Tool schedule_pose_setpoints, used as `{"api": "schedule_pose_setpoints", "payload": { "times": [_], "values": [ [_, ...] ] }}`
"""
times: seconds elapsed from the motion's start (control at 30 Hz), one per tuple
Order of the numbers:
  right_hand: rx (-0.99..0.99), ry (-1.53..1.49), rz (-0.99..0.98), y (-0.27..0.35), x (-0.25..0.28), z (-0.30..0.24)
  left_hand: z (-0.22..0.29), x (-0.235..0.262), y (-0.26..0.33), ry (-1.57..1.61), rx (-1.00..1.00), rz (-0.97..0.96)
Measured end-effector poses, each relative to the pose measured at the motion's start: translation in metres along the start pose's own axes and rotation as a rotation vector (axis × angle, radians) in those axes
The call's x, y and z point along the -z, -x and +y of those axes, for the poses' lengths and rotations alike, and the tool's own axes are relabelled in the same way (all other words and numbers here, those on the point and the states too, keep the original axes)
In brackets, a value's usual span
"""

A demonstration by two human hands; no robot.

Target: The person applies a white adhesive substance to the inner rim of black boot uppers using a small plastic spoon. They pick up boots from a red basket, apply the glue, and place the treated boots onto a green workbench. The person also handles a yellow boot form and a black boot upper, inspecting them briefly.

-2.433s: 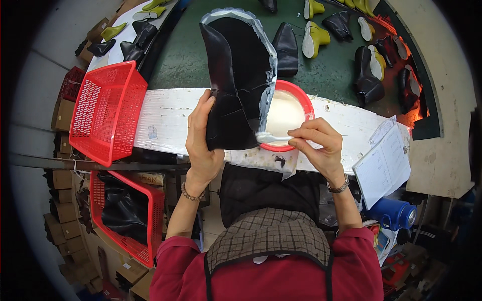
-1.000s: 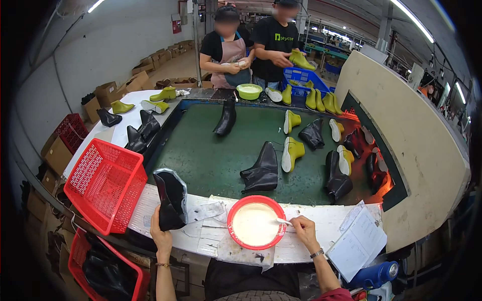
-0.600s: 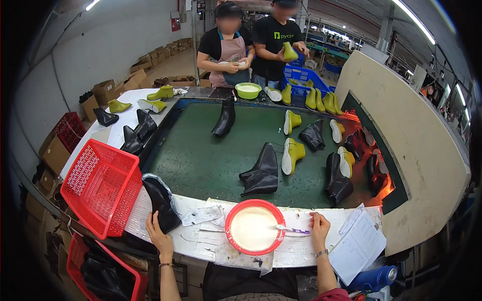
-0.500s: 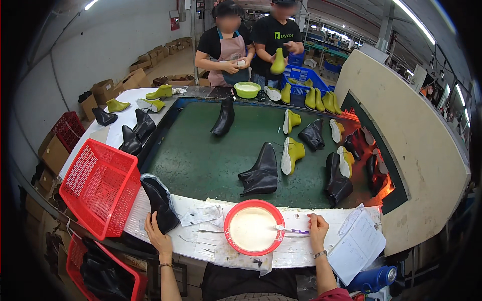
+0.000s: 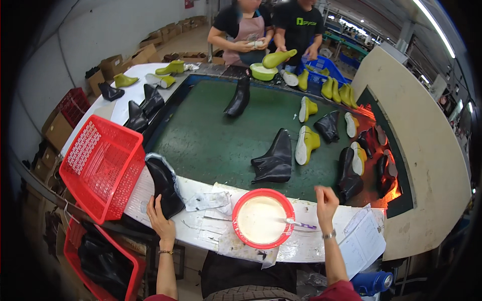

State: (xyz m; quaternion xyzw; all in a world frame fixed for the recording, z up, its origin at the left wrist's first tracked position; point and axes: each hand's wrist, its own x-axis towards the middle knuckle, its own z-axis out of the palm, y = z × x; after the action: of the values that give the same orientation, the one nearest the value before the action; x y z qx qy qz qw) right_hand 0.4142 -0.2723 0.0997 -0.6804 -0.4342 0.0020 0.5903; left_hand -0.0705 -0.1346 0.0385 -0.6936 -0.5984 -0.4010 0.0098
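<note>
Factory bench, white and paper-strewn [image 5: 201,228], edges a green belt [image 5: 211,140]. On it the left hand [image 5: 159,219] clasps a black boot upper [image 5: 163,185], fingers wrapped round its heel, just beside a red basket [image 5: 100,165]. Judged step: setting the upper down. The right hand [image 5: 326,200] hovers raised, fingers loosely together, near the brush [image 5: 300,224] lying across the red glue bowl [image 5: 263,218]; a precise pinch seems needed there.

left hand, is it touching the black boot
Touching. The head view shows the left hand with its fingers against the lower back of the black boot standing beside the red basket.
</note>
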Motion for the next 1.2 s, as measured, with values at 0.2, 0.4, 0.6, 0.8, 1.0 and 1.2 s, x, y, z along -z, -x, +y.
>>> {"api": "schedule_pose_setpoints", "payload": {
  "times": [0.2, 0.4, 0.6, 0.8, 1.0, 1.2],
  "values": [
    [0.371, 0.062, -0.479, -0.101, -0.148, -0.042, 0.0, 0.001, -0.004, 0.023, 0.003, 0.003],
    [0.51, 0.485, -0.628, -0.181, -0.334, 0.024, -0.008, -0.006, -0.006, 0.008, -0.015, -0.022],
    [0.312, 0.758, -0.582, -0.213, -0.452, 0.03, -0.01, -0.002, -0.006, -0.011, 0.024, -0.053],
    [0.286, 0.915, -0.534, -0.242, -0.476, 0.086, -0.014, -0.007, -0.007, 0.0, 0.033, -0.068],
    [0.322, 0.587, -0.342, -0.255, -0.394, 0.062, -0.008, -0.004, -0.009, 0.007, 0.017, -0.035],
    [0.152, 0.152, -0.315, -0.244, -0.277, -0.008, -0.008, -0.001, -0.008, 0.019, -0.009, -0.016]
  ]
}}
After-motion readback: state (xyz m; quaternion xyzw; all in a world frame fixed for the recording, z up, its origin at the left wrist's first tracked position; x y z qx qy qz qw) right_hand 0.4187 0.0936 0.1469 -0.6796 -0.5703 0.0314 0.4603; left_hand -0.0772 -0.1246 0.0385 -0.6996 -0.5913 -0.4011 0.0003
